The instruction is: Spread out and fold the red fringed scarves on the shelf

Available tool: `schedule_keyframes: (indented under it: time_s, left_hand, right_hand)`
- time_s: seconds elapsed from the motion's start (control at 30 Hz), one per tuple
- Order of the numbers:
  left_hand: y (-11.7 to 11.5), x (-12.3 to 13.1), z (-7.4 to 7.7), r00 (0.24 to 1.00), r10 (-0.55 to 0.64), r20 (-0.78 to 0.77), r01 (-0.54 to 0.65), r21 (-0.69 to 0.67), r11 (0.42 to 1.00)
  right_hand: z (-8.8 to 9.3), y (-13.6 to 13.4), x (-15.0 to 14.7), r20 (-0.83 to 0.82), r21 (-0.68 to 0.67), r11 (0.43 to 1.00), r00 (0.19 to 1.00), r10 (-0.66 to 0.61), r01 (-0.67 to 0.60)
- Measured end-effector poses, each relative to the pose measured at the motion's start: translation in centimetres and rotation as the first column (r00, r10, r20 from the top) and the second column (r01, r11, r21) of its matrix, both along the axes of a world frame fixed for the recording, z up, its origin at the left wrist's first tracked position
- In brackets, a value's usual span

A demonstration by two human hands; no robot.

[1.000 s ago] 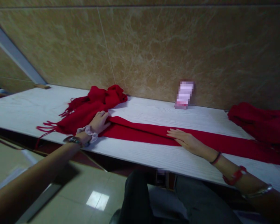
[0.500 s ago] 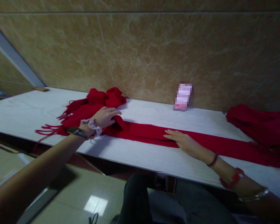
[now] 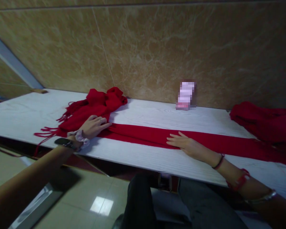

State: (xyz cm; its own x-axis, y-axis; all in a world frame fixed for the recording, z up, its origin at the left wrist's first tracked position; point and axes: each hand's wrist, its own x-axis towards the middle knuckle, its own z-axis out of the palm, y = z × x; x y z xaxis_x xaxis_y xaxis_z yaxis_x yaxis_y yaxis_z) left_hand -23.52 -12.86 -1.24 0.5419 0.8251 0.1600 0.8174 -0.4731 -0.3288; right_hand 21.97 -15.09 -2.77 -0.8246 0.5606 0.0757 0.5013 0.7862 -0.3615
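A long red scarf (image 3: 138, 135) with fringed ends lies in a narrow folded strip along the white table. At the left end of that strip, my left hand (image 3: 94, 125) has its fingers bent over the cloth; the thumb is hidden underneath. My right hand (image 3: 184, 143) rests flat on the middle of the strip, fingers spread. Beyond my left hand, red fabric with a fringe (image 3: 98, 100) is bunched up against the wall. I cannot tell whether it is one piece with the strip.
More red cloth (image 3: 264, 122) is heaped at the right end of the white table (image 3: 154, 114). A blurred-out pink and white object (image 3: 186, 94) leans on the tiled wall (image 3: 145, 54) at the back. My knees are below the table's front edge.
My left hand has moved left and slightly nearer to me. The raised fold by its fingers has flattened, and the strip lies straighter. My right hand stays in place with its fingers a little more spread.
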Motion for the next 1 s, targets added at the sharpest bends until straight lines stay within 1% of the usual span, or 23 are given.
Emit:
schedule_keyframes:
  time_s: [0.07,0.17,0.27,0.33,0.37,0.43,0.53,0.63,0.7,0.8,0.9,0.93,1.0]
  left_hand:
    - [0.0,1.1,0.6,1.000,-0.021,-0.006,0.021,0.005,1.000]
    - [-1.0,4.2,1.3,0.992,-0.122,0.011,0.122,-0.032,0.992]
    - [-2.2,7.5,1.9,0.978,-0.210,-0.012,0.204,-0.175,0.963]
    - [-2.7,8.9,2.2,0.977,-0.204,-0.057,0.184,-0.249,0.951]
    - [-2.9,9.3,2.3,0.979,-0.183,-0.084,0.156,-0.260,0.953]
    - [-3.1,9.4,2.4,0.982,-0.132,-0.133,0.099,-0.232,0.968]
    - [-3.1,8.7,2.2,0.979,-0.107,-0.175,0.076,-0.174,0.982]
    - [-3.2,8.3,1.9,0.974,-0.110,-0.198,0.076,-0.172,0.982]
    - [-3.1,8.2,1.9,0.971,-0.091,-0.221,0.052,-0.176,0.983]
    - [-3.1,8.3,2.3,0.968,-0.048,-0.246,-0.001,-0.197,0.980]
    - [-3.3,9.1,3.2,0.974,-0.003,-0.227,-0.056,-0.255,0.965]
    - [-3.4,9.7,3.4,0.980,-0.005,-0.201,-0.055,-0.289,0.956]
    - [-3.5,11.5,3.7,0.994,-0.056,-0.096,0.019,-0.352,0.936]
  right_hand:
    - [-0.1,-0.1,-0.3,0.004,0.009,1.000,1.000,-0.002,0.002]
    - [-0.1,-0.2,-0.5,0.003,0.014,1.000,1.000,-0.003,0.003]
    - [0.0,-0.3,-0.5,0.002,0.007,1.000,1.000,-0.011,0.011]
    - [0.1,-0.2,-0.5,-0.006,0.002,1.000,1.000,-0.017,0.017]
    - [0.1,-0.2,-0.4,-0.014,0.000,1.000,1.000,-0.019,0.019]
    - [0.0,-0.1,-0.2,-0.042,0.001,1.000,0.999,-0.027,0.027]
    - [-0.2,-0.1,0.1,-0.064,0.010,1.000,0.998,-0.023,0.023]
    - [-0.4,-0.3,0.2,-0.021,0.036,0.999,1.000,0.023,-0.023]
    - [-0.4,-0.5,0.2,0.012,0.060,0.997,0.999,0.048,-0.048]
    - [-0.4,-0.6,0.1,0.048,0.091,0.994,0.997,0.057,-0.061]
    - [-0.2,-0.6,0.0,0.076,0.104,0.992,0.995,0.060,-0.068]
    - [-0.1,-0.7,0.0,0.082,0.104,0.992,0.995,0.061,-0.070]
    - [0.2,-0.8,0.0,0.089,0.098,0.993,0.994,0.062,-0.071]
